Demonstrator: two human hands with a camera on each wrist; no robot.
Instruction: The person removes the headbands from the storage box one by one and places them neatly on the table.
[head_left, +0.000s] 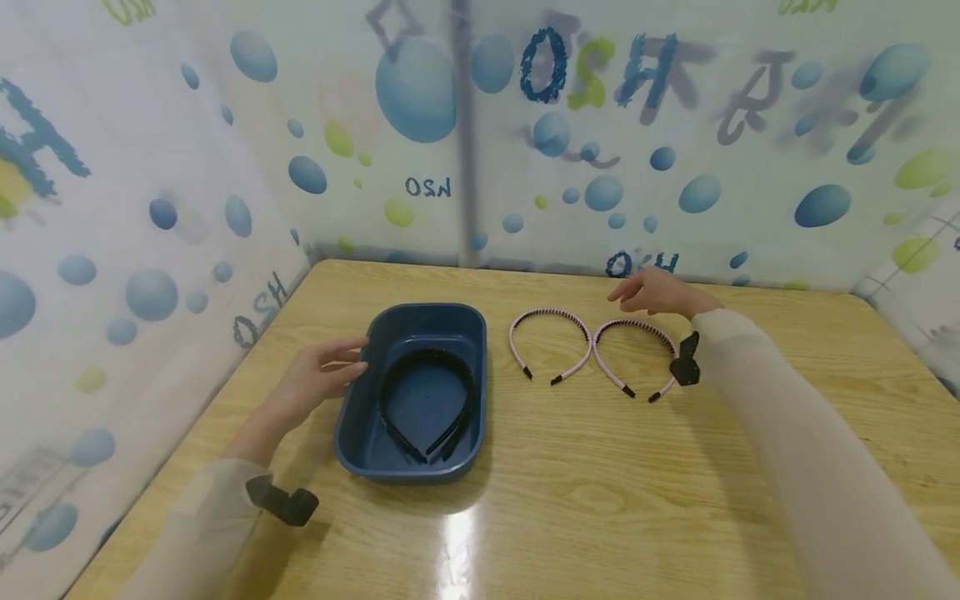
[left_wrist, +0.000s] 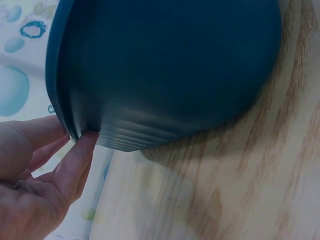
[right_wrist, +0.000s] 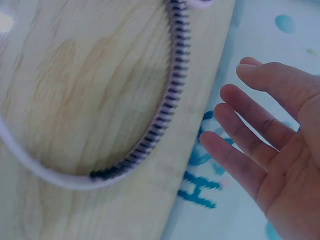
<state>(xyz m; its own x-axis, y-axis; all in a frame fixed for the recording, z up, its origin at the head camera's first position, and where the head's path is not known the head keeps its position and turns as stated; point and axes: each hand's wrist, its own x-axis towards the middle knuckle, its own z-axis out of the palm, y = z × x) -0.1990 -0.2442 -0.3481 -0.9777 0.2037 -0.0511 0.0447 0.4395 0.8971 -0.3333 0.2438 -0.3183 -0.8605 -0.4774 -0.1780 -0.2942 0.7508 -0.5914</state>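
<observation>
On the left, my left hand [head_left: 311,382] is at the side of a dark blue plastic basin [head_left: 412,477]. In the left wrist view its fingers and thumb pinch the rim of that basin [left_wrist: 170,75]. Black headbands [head_left: 386,398] lie overlapped inside; their exact number is hard to tell. My right hand [head_left: 660,294] hovers past the far edge of the right pink headband [head_left: 602,367], holding nothing. Its fingers are spread and relaxed in the right wrist view. Beside it lies another pink headband [head_left: 551,312], touching the first. Both have dark toothed inner sides and black tips.
The wooden table [head_left: 585,500] carries all these things. Printed curtains [head_left: 525,183] with bubbles and letters hang behind it and along the left side. A black device [head_left: 285,502] is strapped to the left wrist, another [head_left: 686,360] to the right.
</observation>
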